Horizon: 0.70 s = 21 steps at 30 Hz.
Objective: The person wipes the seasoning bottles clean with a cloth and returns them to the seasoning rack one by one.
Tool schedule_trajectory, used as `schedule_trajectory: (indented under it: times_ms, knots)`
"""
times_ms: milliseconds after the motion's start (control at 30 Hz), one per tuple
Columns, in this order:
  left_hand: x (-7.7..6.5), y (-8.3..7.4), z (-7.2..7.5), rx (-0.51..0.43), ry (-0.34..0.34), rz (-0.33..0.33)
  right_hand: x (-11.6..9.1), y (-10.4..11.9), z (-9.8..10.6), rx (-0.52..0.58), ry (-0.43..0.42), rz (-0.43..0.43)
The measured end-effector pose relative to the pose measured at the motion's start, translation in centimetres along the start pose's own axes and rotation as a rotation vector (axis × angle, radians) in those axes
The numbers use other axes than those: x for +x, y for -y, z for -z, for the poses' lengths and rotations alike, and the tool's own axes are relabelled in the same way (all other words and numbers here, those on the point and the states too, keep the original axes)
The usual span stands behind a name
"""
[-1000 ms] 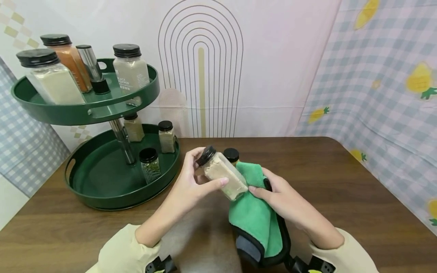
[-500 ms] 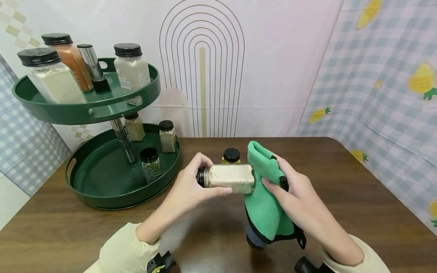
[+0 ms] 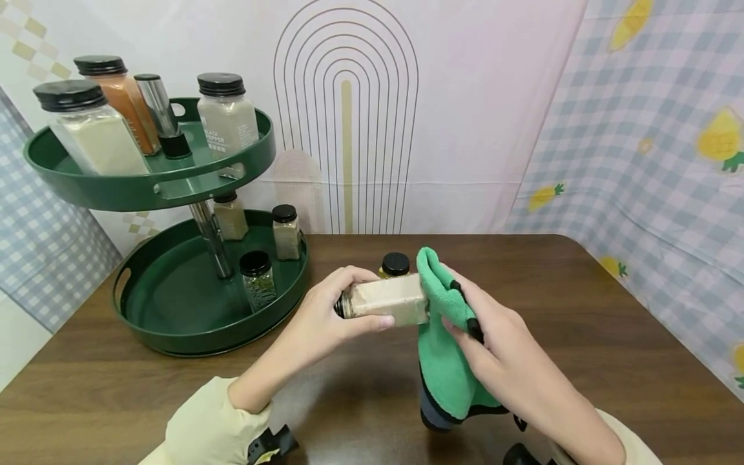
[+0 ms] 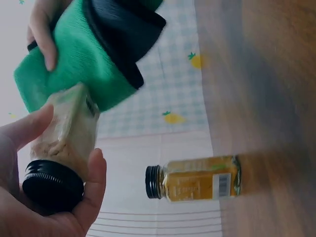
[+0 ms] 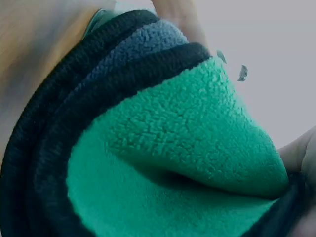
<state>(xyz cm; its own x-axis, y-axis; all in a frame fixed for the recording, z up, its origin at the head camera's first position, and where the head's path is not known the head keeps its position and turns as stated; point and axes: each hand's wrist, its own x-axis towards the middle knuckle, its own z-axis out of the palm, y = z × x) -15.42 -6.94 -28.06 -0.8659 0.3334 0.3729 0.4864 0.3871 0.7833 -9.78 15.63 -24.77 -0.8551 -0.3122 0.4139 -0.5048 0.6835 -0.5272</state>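
Above the tabletop, the left hand grips the sideways jar; the right hand pinches the cloth against its base. The jar looks stiff, slick, breakable — best held round its sides; the cloth, soft and light.

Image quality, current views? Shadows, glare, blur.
Head: mostly crisp, soft shadow on the table, glint on the pole. Left wrist: dimmer, softer; print on the yellow jar too blurred to read. Right wrist: pile on the cloth shows clearly, table at upper left smeared, background flat pale grey.
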Motion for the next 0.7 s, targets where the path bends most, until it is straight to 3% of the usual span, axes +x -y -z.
schedule_trajectory:
  times_ms: [167,367,700]
  knots:
    - [0.0,0.1,0.1,-0.065,-0.001,0.012,0.8,-1.3,-1.5,0.007,0.073,-0.043]
    - [0.0,0.2,0.1,-0.063,0.018,0.038,1.5,-2.7,-2.7,0.045,0.140,-0.118]
    - [0.0,0.2,0.2,-0.026,0.015,0.059,0.4,-0.3,-1.2,0.022,0.112,-0.118]
